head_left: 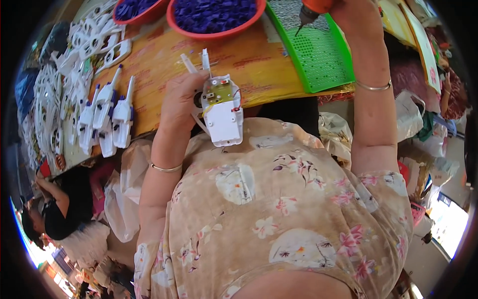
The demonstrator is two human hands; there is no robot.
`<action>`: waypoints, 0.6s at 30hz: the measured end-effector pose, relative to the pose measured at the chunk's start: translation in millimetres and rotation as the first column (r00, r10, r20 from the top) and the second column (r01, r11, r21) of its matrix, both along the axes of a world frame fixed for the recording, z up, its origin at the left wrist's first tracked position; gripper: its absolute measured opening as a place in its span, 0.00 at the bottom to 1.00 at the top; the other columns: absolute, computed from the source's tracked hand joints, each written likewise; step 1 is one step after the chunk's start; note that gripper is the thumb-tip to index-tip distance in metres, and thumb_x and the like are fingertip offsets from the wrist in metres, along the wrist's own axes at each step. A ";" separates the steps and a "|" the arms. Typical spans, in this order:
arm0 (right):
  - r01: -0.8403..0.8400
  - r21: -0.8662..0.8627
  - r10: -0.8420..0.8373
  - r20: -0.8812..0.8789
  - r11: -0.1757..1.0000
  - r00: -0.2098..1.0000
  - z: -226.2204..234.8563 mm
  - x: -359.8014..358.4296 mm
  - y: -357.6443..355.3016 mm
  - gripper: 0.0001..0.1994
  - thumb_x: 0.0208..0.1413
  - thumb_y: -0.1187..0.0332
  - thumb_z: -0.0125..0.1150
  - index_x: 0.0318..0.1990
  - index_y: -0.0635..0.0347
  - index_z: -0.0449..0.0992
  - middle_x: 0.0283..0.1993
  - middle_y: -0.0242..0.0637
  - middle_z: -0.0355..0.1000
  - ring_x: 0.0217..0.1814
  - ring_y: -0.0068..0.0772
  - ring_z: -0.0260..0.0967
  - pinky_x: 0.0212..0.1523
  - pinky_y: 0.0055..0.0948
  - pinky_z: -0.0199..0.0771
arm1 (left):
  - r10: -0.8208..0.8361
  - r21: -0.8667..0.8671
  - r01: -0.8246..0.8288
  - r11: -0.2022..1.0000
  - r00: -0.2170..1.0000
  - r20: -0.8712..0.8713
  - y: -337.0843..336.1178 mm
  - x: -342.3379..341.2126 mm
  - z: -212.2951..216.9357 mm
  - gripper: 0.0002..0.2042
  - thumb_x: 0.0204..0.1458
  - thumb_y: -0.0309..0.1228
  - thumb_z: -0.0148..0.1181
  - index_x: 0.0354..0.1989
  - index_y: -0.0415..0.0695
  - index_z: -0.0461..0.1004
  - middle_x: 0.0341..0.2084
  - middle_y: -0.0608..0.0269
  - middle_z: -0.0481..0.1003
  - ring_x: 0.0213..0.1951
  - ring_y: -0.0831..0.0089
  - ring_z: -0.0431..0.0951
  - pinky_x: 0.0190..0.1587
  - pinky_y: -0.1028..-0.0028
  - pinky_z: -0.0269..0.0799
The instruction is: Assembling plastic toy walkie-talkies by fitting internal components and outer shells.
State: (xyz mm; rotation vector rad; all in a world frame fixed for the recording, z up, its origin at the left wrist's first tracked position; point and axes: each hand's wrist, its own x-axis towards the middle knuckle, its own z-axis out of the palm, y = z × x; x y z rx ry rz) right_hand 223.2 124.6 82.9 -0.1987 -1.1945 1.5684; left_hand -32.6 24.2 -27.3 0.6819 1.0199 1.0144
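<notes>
While the left hand [181,94] holds it up just above centre, toward twelve o'clock, the white casing [224,124] hangs clear of the counter [269,67], in front of the patterned shirt [279,199]. Left fingers close on its nine o'clock edge, thumb side near the upper corner; the fingertips behind are hidden, so cannot tell how far round they reach.

Handling, by judgement: light, hard, thin-walled plastic; stiff, smooth, perhaps a little slippery. Weak area is the open upper end: bare circuit board [219,90], with thin yellow wire [213,103] and red wire [239,94] loose enough to snag or tear. Slim white stem [205,60] stands up at twelve; looks easy to bend or snap, poor handle. Best hold: side walls at nine and three, low on the plain panel, thumb off board and leads. Firm, not crushing.

Right hand [356,20] up between one and two o'clock, wrapped on an orange driver [318,4]; top edge cuts it off, so cannot tell how each finger sits. Dark bit [299,30] hangs over the green tray [321,65], apart from casing. Similar white units [104,117] lie grouped between nine and ten.
</notes>
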 end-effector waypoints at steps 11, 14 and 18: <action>0.265 0.075 -0.276 0.284 0.961 0.918 2.6 32.4 -29.9 0.28 0.44 0.68 0.65 0.52 0.67 0.61 0.37 0.48 0.71 0.38 0.40 0.72 0.34 0.37 0.75 | -0.085 -0.007 0.085 0.996 0.987 -0.133 6.6 17.0 3.4 0.10 0.51 0.29 0.51 0.29 0.33 0.75 0.26 0.58 0.77 0.28 0.73 0.77 0.30 0.76 0.72; 0.226 0.086 -0.242 0.317 0.970 0.917 -1.2 36.7 -31.2 0.17 0.40 0.71 0.63 0.37 0.62 0.64 0.25 0.41 0.69 0.22 0.34 0.69 0.25 0.31 0.71 | -0.080 -0.162 0.068 0.984 0.994 -0.070 -3.2 27.8 15.8 0.10 0.51 0.29 0.51 0.27 0.34 0.75 0.24 0.60 0.76 0.24 0.75 0.76 0.27 0.77 0.70; 0.332 0.076 -0.339 0.308 0.940 0.889 -14.1 42.3 -27.3 0.12 0.41 0.73 0.60 0.34 0.62 0.66 0.22 0.39 0.68 0.23 0.32 0.69 0.26 0.30 0.71 | -0.125 -0.105 0.113 0.988 0.985 -0.122 -0.1 27.5 10.7 0.08 0.51 0.28 0.53 0.25 0.37 0.74 0.23 0.62 0.75 0.24 0.77 0.76 0.27 0.77 0.72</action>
